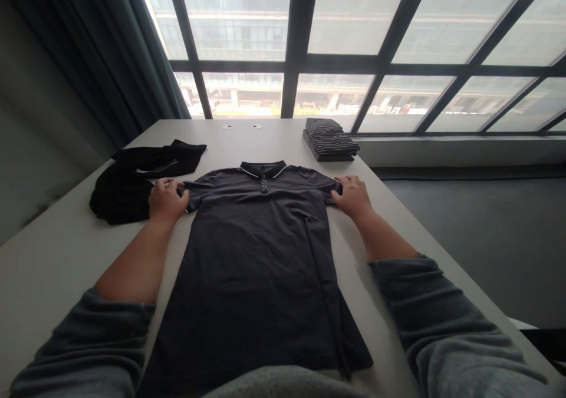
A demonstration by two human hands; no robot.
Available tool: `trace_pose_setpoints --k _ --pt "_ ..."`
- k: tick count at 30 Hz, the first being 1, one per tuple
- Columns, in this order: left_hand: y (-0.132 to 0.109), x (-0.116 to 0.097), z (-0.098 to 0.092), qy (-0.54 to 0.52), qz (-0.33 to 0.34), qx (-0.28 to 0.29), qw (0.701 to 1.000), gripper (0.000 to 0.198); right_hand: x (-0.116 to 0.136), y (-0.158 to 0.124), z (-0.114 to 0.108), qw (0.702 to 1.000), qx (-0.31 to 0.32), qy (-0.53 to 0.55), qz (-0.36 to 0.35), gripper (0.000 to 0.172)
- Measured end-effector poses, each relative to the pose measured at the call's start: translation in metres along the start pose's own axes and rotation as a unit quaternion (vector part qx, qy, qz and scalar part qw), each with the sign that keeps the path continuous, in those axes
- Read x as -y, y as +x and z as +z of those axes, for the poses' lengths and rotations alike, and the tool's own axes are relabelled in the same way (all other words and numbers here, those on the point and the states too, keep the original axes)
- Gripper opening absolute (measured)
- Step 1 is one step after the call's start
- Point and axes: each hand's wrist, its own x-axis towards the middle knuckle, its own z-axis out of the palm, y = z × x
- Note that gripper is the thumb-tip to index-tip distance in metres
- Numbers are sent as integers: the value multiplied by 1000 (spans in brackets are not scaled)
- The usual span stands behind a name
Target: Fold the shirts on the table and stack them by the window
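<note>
A dark polo shirt [260,256] lies spread front side up, with its collar toward the window and its hem near my body. White piping edges the collar, and a short button placket runs down from it. At the sleeve end on the left, my left hand [168,200] is closed on the cuff, thumb and fingers pinching the cloth. Gripping the opposite sleeve end is my right hand [352,194], its fingers bent over the cuff. A long crease runs down the shirt's right side, where the cloth is partly folded over near the hem.
Beside my left hand lies a crumpled black garment [124,191]. A folded stack of striped clothes [331,140] sits at the far right corner of the white table [278,135]. Large windows stand beyond the table, and a dark curtain [132,50] hangs at the left.
</note>
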Motion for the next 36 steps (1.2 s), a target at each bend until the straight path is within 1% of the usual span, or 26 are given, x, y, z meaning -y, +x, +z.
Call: trace_pose_setpoints --k 2,4,6,7,8,9,11,13,15,17,19,20,21,22,25,26,28,31,34,36 --pt "-14 -8 -9 -9 60 19 998 38 13 -17 -11 998 -1 20 -56 46" --pt "-35 -13 -19 -40 144 58 987 37 25 -44 -24 990 10 54 -129 35" --pt "-65 -13 -31 -87 235 117 961 34 32 -77 -37 971 34 97 -216 28" --pt "-82 -11 -38 -110 269 151 945 33 33 -95 -44 958 51 116 -255 26" --pt "-100 -8 -46 -129 287 180 932 32 32 -113 -51 948 69 130 -283 24" --pt "-118 -4 -54 -140 289 199 926 30 29 -132 -57 941 85 137 -298 23" --pt "-155 7 -73 -142 271 214 927 26 21 -169 -68 939 103 134 -298 21" --pt "-190 22 -91 -150 264 202 931 30 11 -204 -76 942 112 136 -287 20" --pt "-221 38 -107 -164 258 186 934 33 2 -236 -83 938 124 148 -288 22" --pt "-245 54 -120 -163 270 173 933 33 -2 -264 -89 935 131 157 -289 31" --pt "-263 66 -129 -151 305 173 924 35 -1 -284 -93 938 134 162 -276 47" --pt "-270 70 -132 -143 324 176 919 38 1 -290 -95 939 135 164 -272 53" --pt "-276 72 -133 -136 339 176 914 39 4 -295 -95 939 133 165 -270 54" --pt "-280 72 -134 -132 349 169 913 37 7 -298 -95 940 127 164 -272 50" --pt "-289 64 -133 -136 350 122 919 25 19 -301 -92 945 90 159 -272 21" --pt "-290 61 -132 -143 347 107 921 24 23 -301 -91 947 77 159 -268 16" --pt "-293 54 -131 -158 340 89 923 26 29 -302 -89 950 51 162 -262 14" --pt "-296 49 -130 -171 314 75 931 29 34 -302 -90 952 15 167 -258 17" --pt "-296 49 -132 -172 289 67 939 33 36 -301 -94 957 25 157 -244 15" --pt "-296 50 -134 -166 297 64 938 35 37 -300 -98 957 37 154 -242 12"
